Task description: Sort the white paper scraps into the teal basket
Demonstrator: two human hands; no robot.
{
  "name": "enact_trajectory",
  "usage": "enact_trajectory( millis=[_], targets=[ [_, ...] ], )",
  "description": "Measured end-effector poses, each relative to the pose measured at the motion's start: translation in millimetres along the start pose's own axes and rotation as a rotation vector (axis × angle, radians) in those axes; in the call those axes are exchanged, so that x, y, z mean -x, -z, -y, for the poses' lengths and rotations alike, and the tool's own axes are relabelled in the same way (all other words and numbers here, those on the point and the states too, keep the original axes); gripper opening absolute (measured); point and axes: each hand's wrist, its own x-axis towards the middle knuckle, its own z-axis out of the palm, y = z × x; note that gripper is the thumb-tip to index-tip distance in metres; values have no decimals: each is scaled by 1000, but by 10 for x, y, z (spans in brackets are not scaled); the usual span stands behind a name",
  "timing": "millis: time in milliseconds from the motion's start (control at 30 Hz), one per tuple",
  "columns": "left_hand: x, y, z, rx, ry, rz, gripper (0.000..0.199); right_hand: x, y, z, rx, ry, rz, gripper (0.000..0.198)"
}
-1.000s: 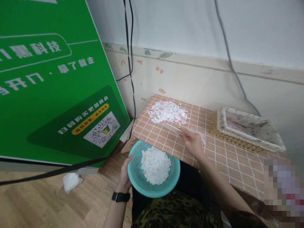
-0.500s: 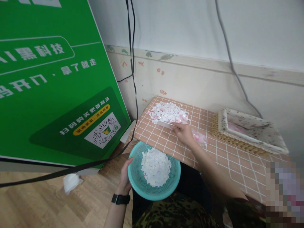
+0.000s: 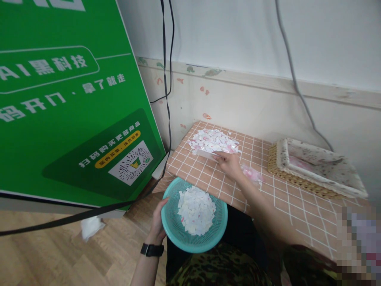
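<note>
My left hand [image 3: 159,220] grips the left rim of a turquoise plastic basket [image 3: 169,234], held just below the table's front edge. Inside the basket lies a heap of small white paper scraps [image 3: 196,210] with a few pink bits. Over the table, my right hand [image 3: 229,163] is closed on a flat, pale strip [image 3: 206,154] that looks like a ruler. The strip touches or nearly touches the near edge of a pile of white and pink paper scraps [image 3: 214,140]. Under my right forearm lies a small pinkish clear plastic bag [image 3: 252,174].
On the right of the checked tablecloth [image 3: 285,202] stands a cloth-lined wicker basket [image 3: 309,183]. A green cabinet [image 3: 74,151] fills the left side, and a black strap [image 3: 168,123] hangs before it. A white bag [image 3: 91,228] lies on the wooden floor.
The view has shifted slightly, so everything sits a little further right. Both hands keep their holds, and the strip stays at the near edge of the pile.
</note>
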Motion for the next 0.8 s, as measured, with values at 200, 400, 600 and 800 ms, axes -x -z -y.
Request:
enact_trajectory(
  millis=[200, 400, 600, 800],
  targets=[
    [9, 2, 0, 11, 8, 5, 17, -9, -88, 12, -61, 8, 51, 24],
    [3, 10, -9, 15, 25, -14, 17, 4, -37, 10, -118, 33, 70, 24],
    [12, 15, -17, 5, -4, -22, 17, -41, -148, 56, 5, -16, 15, 25],
    [40, 0, -28, 13, 26, -5, 17, -102, -162, 141, 66, -38, -65, 27]
  ],
)
